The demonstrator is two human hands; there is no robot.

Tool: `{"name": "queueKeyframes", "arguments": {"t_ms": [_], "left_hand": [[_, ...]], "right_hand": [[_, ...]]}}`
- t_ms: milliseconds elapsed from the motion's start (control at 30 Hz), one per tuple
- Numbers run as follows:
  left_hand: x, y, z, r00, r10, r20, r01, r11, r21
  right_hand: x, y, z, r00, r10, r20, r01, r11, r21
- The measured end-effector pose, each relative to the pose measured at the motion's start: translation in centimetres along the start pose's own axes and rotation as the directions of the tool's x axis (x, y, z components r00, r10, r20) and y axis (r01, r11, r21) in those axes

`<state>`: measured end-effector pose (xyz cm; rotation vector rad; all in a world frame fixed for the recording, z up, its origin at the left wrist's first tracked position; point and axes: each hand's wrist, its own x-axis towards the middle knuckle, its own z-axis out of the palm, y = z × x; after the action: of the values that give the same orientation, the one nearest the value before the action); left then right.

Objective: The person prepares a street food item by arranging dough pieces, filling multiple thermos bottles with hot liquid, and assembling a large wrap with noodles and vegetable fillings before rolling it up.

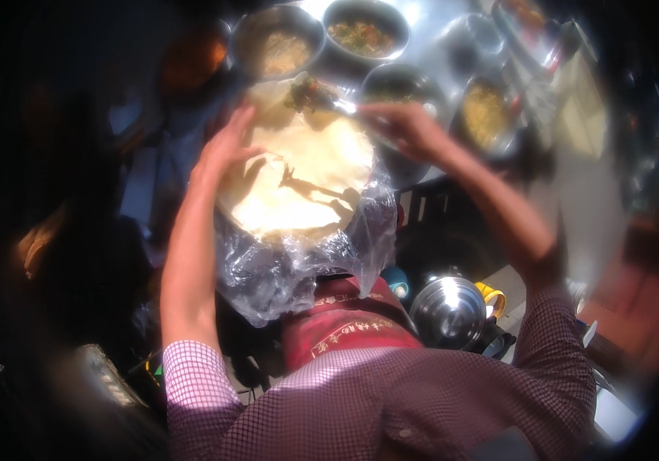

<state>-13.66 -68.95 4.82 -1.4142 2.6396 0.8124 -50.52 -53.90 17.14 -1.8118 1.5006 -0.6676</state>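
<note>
A broad round sheet of pale flatbread or dough [306, 155] lies before me in strong sunlight, on clear plastic film [306, 262] that hangs crumpled over the near side. My left hand [228, 141] rests at the sheet's left edge, thumb and fingers spread. My right hand [404, 127] grips a metal spoon [345, 106] from the right. At the spoon's tip is a heap of chopped green and red filling [308, 94], over the far part of the sheet; whether it touches the sheet is unclear. Dark shadows fall across the sheet.
Metal bowls stand beyond: one with pale shreds [286, 52], one with chopped vegetables [362, 39]. A dark bowl [398, 86] sits behind my right hand, and a dish of yellow food [485, 115] farther right. Below are a steel pot or lid [449, 314] and a yellow tape roll [491, 299].
</note>
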Motion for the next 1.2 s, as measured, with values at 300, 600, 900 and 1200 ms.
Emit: {"name": "queueKeyframes", "arguments": {"t_ms": [300, 600, 900, 1200], "left_hand": [[-4.9, 3.0, -1.8, 0.935, 0.082, -0.345, -0.011, 0.979, 0.203], [-17.0, 6.0, 4.3, 0.909, 0.163, -0.384, -0.180, 0.984, -0.007], [-20.5, 11.4, 6.8, 0.913, 0.221, -0.342, -0.251, 0.967, -0.047], [-20.6, 10.0, 7.8, 0.918, 0.189, -0.349, -0.192, 0.981, 0.027]], "right_hand": [[-6.8, 1.7, 4.3, 0.968, -0.214, 0.131, 0.245, 0.922, -0.300], [-5.0, -0.9, 13.9, 0.942, -0.331, 0.050, 0.318, 0.838, -0.443], [-4.7, -2.8, 17.8, 0.880, -0.473, -0.039, 0.398, 0.779, -0.485], [-10.9, -3.1, 11.8, 0.972, -0.229, -0.058, 0.159, 0.815, -0.557]]}}
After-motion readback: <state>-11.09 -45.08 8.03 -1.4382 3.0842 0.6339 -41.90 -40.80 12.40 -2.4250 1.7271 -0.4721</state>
